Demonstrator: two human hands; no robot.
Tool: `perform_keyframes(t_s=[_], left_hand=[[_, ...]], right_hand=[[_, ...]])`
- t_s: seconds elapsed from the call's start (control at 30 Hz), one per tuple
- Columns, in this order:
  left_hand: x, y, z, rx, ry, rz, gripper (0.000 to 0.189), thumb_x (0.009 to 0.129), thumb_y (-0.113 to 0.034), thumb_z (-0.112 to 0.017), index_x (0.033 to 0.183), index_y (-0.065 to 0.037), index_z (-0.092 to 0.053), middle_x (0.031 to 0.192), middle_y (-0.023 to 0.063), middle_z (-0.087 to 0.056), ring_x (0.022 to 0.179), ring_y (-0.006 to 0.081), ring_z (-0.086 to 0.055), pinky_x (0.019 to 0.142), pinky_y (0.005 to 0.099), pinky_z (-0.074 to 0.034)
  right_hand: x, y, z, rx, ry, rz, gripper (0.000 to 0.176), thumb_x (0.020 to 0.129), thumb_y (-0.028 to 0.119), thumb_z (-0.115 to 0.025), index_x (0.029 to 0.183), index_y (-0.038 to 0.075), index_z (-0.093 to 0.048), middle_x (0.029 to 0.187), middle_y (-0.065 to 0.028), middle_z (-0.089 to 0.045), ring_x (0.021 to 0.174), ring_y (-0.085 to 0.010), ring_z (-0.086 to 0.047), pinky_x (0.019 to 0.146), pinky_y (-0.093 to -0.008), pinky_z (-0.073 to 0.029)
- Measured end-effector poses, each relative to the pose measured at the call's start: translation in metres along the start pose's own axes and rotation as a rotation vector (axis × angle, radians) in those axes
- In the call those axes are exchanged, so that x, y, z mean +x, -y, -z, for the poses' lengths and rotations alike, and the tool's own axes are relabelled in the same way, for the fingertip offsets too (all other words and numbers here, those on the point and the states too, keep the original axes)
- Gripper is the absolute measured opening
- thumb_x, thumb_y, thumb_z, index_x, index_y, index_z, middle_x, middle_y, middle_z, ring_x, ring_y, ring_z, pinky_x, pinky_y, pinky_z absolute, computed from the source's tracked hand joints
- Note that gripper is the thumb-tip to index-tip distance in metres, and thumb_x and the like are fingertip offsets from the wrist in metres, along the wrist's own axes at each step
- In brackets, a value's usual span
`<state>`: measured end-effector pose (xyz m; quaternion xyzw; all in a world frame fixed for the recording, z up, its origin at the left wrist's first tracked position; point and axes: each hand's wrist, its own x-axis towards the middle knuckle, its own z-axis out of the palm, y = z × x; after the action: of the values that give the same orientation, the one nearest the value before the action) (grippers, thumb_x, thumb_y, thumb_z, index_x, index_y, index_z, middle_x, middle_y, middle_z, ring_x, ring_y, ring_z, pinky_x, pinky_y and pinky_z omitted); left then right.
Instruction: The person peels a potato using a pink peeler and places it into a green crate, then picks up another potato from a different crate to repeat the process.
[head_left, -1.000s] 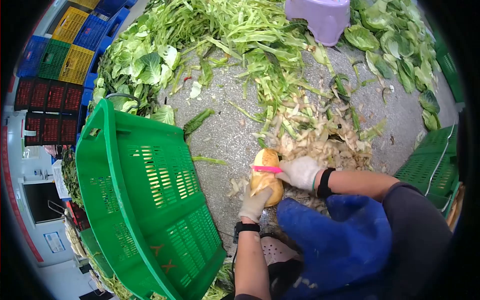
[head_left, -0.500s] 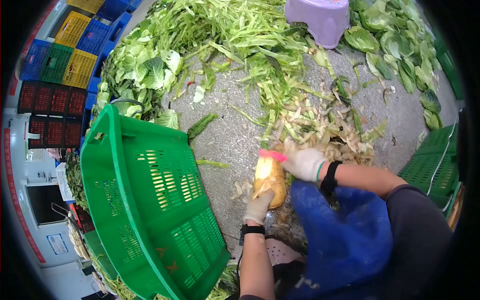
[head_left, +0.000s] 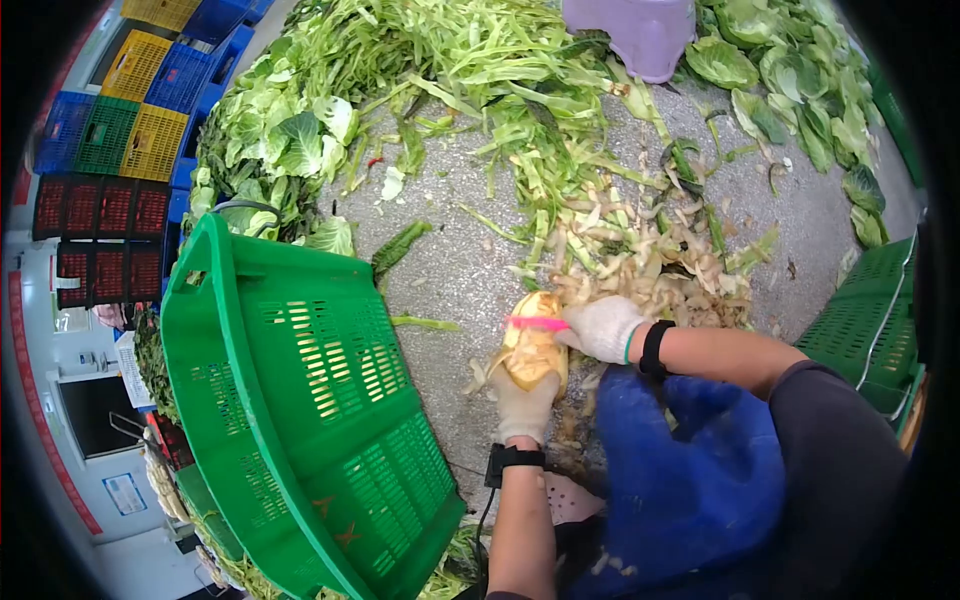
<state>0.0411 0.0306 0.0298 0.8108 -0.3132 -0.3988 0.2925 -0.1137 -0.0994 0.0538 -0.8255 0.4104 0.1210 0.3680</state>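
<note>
My gloved left hand (head_left: 527, 405) grips the lower end of a large, partly peeled potato (head_left: 532, 352), with yellow flesh showing over most of its upper side. My gloved right hand (head_left: 605, 330) is closed on a pink peeler (head_left: 538, 323). The peeler lies across the potato's upper half and touches it; its handle is hidden in the fist. Thin peel hangs beside the left fingers. Just beyond the right hand, a heap of brownish peelings (head_left: 665, 280) covers the floor.
A tilted green crate (head_left: 290, 400) stands close on the left, and another green crate (head_left: 860, 330) on the right. Cabbage leaves (head_left: 800, 90) and green trimmings (head_left: 480, 60) are piled beyond, around a purple stool (head_left: 650, 35). Stacked coloured crates (head_left: 140, 70) stand at far left.
The peeler has moved from the potato's far end down toward its middle. My left hand has turned, now covering the near end from below, and more of the peeled face shows.
</note>
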Motion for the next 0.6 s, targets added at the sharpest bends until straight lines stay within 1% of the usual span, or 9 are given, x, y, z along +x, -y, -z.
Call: perform_keyframes(t_s=[0.03, 0.13, 0.27, 0.33, 0.4, 0.43, 0.47, 0.57, 0.6], left_hand=[[-0.002, -0.009, 0.003, 0.130, -0.004, 0.041, 0.087, 0.066, -0.024, -0.076, 0.136, 0.003, -0.033, 0.125, 0.0247, -0.049, 0.117, 0.0344, -0.050, 0.101, 0.0401, -0.042], [-0.001, -0.015, 0.004, 0.093, 0.029, 0.112, 0.091, 0.064, -0.028, -0.077, 0.136, 0.003, -0.032, 0.126, 0.0260, -0.048, 0.118, 0.0364, -0.049, 0.101, 0.0412, -0.041], [-0.004, -0.023, 0.003, 0.133, 0.023, 0.100, 0.090, 0.065, -0.024, -0.077, 0.137, 0.003, -0.030, 0.126, 0.0250, -0.048, 0.117, 0.0337, -0.050, 0.100, 0.0402, -0.042], [-0.002, -0.018, 0.004, -0.017, 0.076, 0.118, 0.087, 0.066, -0.020, -0.076, 0.137, 0.003, -0.031, 0.125, 0.0231, -0.050, 0.114, 0.0307, -0.053, 0.099, 0.0387, -0.043], [0.004, 0.005, -0.001, -0.040, 0.059, 0.067, 0.086, 0.066, -0.019, -0.076, 0.136, 0.003, -0.031, 0.123, 0.0218, -0.051, 0.112, 0.0294, -0.054, 0.098, 0.0376, -0.044], [0.009, 0.010, -0.002, -0.066, 0.052, 0.008, 0.085, 0.066, -0.017, -0.075, 0.136, 0.003, -0.031, 0.121, 0.0205, -0.053, 0.110, 0.0281, -0.056, 0.096, 0.0364, -0.045], [0.014, 0.008, 0.000, -0.071, 0.042, -0.002, 0.085, 0.066, -0.017, -0.075, 0.136, 0.003, -0.031, 0.121, 0.0205, -0.053, 0.110, 0.0281, -0.056, 0.096, 0.0364, -0.045], [0.009, 0.011, -0.007, 0.022, 0.007, -0.015, 0.086, 0.066, -0.017, -0.075, 0.136, 0.003, -0.031, 0.118, 0.0191, -0.054, 0.108, 0.0280, -0.057, 0.095, 0.0358, -0.046], [0.007, 0.011, -0.008, -0.004, 0.026, 0.010, 0.085, 0.066, -0.017, -0.075, 0.136, 0.003, -0.031, 0.118, 0.0191, -0.054, 0.108, 0.0276, -0.056, 0.095, 0.0358, -0.046]], right_hand=[[0.003, -0.002, -0.002, 0.041, -0.037, -0.059, 0.041, 0.094, 0.045, -0.048, 0.096, 0.008, -0.065, 0.082, -0.0166, -0.069, 0.077, -0.0355, -0.067, 0.068, -0.0475, -0.052], [0.005, -0.007, 0.006, 0.041, -0.067, -0.104, 0.041, 0.094, 0.044, -0.048, 0.097, 0.007, -0.065, 0.083, -0.0167, -0.069, 0.078, -0.0349, -0.068, 0.068, -0.0472, -0.053], [-0.015, 0.010, 0.005, -0.107, 0.041, 0.055, 0.039, 0.095, 0.043, -0.046, 0.101, 0.008, -0.064, 0.081, -0.0164, -0.069, 0.077, -0.0337, -0.068, 0.069, -0.0467, -0.054], [-0.005, -0.009, -0.001, -0.045, 0.009, -0.026, 0.039, 0.096, 0.042, -0.045, 0.102, 0.008, -0.063, 0.079, -0.0168, -0.069, 0.074, -0.0326, -0.069, 0.065, -0.0456, -0.054], [-0.004, -0.012, 0.033, 0.240, -0.002, -0.273, 0.039, 0.096, 0.041, -0.045, 0.101, 0.006, -0.063, 0.078, -0.0175, -0.068, 0.072, -0.0315, -0.069, 0.062, -0.0440, -0.055], [0.020, -0.047, -0.002, 0.021, -0.111, -0.225, 0.039, 0.096, 0.040, -0.045, 0.104, 0.005, -0.061, 0.078, -0.0177, -0.068, 0.071, -0.0312, -0.069, 0.060, -0.0431, -0.055], [0.017, -0.033, 0.008, 0.015, -0.121, -0.216, 0.039, 0.096, 0.040, -0.045, 0.104, 0.005, -0.061, 0.078, -0.0177, -0.068, 0.071, -0.0312, -0.069, 0.060, -0.0431, -0.055], [-0.015, 0.011, 0.000, -0.100, 0.055, 0.092, 0.036, 0.096, 0.036, -0.044, 0.109, 0.005, -0.058, 0.077, -0.0164, -0.068, 0.068, -0.0320, -0.068, 0.060, -0.0445, -0.054], [-0.014, 0.010, -0.009, -0.097, 0.085, 0.025, 0.036, 0.096, 0.038, -0.045, 0.107, 0.007, -0.059, 0.077, -0.0161, -0.068, 0.070, -0.0327, -0.068, 0.063, -0.0447, -0.055]])
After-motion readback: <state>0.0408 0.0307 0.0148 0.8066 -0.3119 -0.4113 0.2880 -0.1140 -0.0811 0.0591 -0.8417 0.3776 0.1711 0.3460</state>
